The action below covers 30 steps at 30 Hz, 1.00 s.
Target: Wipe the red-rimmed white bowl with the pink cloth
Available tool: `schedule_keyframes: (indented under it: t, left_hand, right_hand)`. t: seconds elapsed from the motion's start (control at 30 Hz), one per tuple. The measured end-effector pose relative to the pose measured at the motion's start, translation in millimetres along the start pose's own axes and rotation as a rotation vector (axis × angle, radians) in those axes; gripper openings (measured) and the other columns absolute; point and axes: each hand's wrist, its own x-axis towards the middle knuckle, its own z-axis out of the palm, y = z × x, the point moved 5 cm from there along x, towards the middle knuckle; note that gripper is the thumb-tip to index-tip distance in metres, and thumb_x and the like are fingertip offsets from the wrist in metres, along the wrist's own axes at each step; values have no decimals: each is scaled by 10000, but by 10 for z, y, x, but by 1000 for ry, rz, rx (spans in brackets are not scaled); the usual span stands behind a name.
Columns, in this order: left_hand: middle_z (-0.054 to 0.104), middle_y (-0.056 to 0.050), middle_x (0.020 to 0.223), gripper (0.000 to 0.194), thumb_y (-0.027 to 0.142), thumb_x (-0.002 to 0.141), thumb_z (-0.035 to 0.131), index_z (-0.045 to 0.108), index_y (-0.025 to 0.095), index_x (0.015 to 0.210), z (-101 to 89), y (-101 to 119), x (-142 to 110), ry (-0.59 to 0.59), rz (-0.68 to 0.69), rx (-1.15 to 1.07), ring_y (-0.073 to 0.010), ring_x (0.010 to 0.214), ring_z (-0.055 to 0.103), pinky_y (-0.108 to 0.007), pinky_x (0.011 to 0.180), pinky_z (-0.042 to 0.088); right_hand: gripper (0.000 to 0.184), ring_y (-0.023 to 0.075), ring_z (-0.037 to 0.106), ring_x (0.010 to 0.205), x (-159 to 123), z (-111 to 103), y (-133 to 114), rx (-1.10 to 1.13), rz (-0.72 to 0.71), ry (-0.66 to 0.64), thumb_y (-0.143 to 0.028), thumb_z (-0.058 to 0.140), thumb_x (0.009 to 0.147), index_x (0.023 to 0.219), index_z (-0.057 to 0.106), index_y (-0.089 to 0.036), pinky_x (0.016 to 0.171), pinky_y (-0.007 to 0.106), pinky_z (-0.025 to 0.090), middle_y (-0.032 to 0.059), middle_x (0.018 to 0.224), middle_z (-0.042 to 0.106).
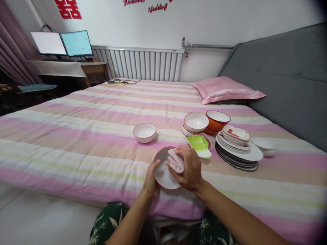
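Just over the near edge of the bed, a white bowl (166,178) with a red rim is tilted so that its inside faces me. My left hand (151,178) grips it by the left side, thumb over the rim. A folded pale pink cloth (176,161) is held in my right hand (190,168), pressed against the inside of the bowl. Beyond them, another white red-rimmed bowl (144,132) stands upright on the striped bedspread. Close to my right hand lies a green leaf-shaped dish (199,143).
To the right are stacked white bowls (196,121), orange bowls (217,119), a stack of plates (255,153) topped with small dishes, and small white dishes (263,143). A pink pillow (227,89) rests near the grey headboard (278,64). Cables (122,82) lie at the bed's far edge.
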Motion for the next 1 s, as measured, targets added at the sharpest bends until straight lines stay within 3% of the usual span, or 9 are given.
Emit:
schedule_keyframes:
  t: [0.13,0.23,0.37,0.6,0.8,1.0]
  left_hand:
    - [687,-118,1069,436,419,749,643,644,111,1057,21,-75,41,-109,53,56,-270,1019,623,-362,898,467]
    - [677,-125,1092,454,462,763,627,652,109,1047,31,-82,48,-134,67,41,-275,1024,623,-365,914,461]
    - [688,-122,1060,454,478,770,614,665,101,1017,51,-53,34,-116,72,17,-265,997,633,-352,911,463]
    - [697,-104,1032,454,492,767,610,666,119,1019,34,-67,47,-93,97,25,-249,974,639,-336,906,461]
    - [710,-76,893,454,507,710,649,669,131,965,-41,-107,84,-48,118,133,-246,933,643,-311,837,476]
    - [677,-57,792,446,548,709,632,652,131,867,-66,-108,84,-67,102,155,-216,824,640,-298,760,481]
  right_hand:
    - [374,243,570,857,-46,201,8,-91,177,-288,-430,560,793,1044,467,-169,693,357,465,102,975,578]
    - [410,249,589,879,-102,276,29,-62,304,-402,-469,565,790,1065,460,-184,690,348,465,96,1006,597]
    - [479,259,605,901,-126,249,32,-2,411,-395,-449,629,736,1097,450,-189,720,360,471,91,1017,620]
    - [322,260,629,856,-129,235,-33,18,461,-417,-407,519,832,1065,541,-186,697,357,469,98,948,661]
    - [293,223,624,906,-159,270,-37,207,541,-428,-398,439,895,1056,574,-193,753,325,469,79,989,673]
    - [293,212,583,978,-145,293,-93,389,492,-462,-327,555,829,1099,570,-214,854,340,450,50,1057,650]
